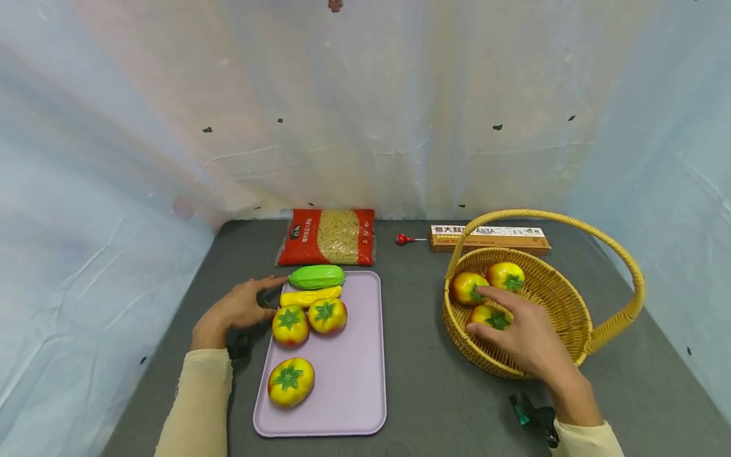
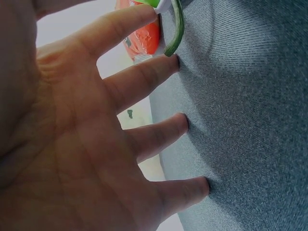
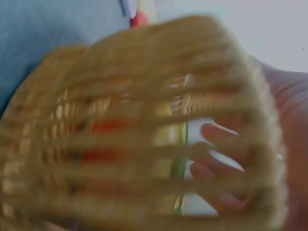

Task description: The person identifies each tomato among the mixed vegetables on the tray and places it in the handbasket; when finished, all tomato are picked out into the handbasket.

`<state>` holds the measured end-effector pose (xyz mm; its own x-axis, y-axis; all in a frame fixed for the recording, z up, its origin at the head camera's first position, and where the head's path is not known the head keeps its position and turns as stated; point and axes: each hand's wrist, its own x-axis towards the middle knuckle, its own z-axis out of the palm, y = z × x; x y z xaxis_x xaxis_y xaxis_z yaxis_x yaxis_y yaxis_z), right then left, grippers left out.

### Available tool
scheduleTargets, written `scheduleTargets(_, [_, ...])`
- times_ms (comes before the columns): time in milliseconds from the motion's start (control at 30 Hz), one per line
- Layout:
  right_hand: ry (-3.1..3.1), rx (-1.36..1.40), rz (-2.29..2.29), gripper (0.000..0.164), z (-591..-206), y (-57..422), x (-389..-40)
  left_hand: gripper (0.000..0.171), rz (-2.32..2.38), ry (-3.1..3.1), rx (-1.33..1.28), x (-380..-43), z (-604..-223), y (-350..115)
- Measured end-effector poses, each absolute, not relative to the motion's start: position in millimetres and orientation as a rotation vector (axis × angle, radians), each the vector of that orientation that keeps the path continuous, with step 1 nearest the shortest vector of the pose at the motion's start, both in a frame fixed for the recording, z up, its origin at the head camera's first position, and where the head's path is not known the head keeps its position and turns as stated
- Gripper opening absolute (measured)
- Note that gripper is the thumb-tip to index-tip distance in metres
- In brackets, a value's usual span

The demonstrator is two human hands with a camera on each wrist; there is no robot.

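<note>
My left hand (image 1: 242, 308) is spread at the tray's left edge, with fingertips on the grey cloth in the left wrist view. Its index finger reaches the end of a green ribbed toy vegetable (image 1: 316, 277). A curved green stem (image 2: 177, 29) lies by the fingertips. A yellow elongated toy vegetable (image 1: 310, 296) and three toy persimmons (image 1: 290, 382) sit on the lilac tray (image 1: 356, 381). Over the wicker basket (image 1: 562, 311), my right hand (image 1: 528, 330) holds thumb and fingers apart about a toy persimmon (image 1: 488, 316). Two more persimmons (image 1: 505, 277) lie beside it. Basket weave partly hides the right fingers (image 3: 216, 168).
A red bag of pasta (image 1: 337, 237) lies behind the tray. Right of it are a red lollipop (image 1: 403, 239) and a long pasta box (image 1: 491, 240). The basket's tall handle (image 1: 619, 254) arches above its right side. Plastic sheeting (image 1: 365, 114) surrounds the table.
</note>
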<state>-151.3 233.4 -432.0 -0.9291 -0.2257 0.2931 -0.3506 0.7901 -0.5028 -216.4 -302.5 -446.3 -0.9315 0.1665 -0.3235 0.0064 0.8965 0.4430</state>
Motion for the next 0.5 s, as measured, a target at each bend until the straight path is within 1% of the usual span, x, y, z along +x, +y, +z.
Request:
scheduleTargets(100, [-2.656,0.491,0.997,0.063,-429,223,-150,0.077,0.632,2.705,0.124,-216,-447,-302])
scheduleTargets(267, [-2.545,0.658,1.446,0.064,-417,198,-151,0.078,0.626,2.707,0.123,-217,-448,-302])
scheduleTargets(500, [-2.421,0.889,1.834,0.063,-407,155,-162,0.077,0.629,2.710,0.138,-217,-449,-303])
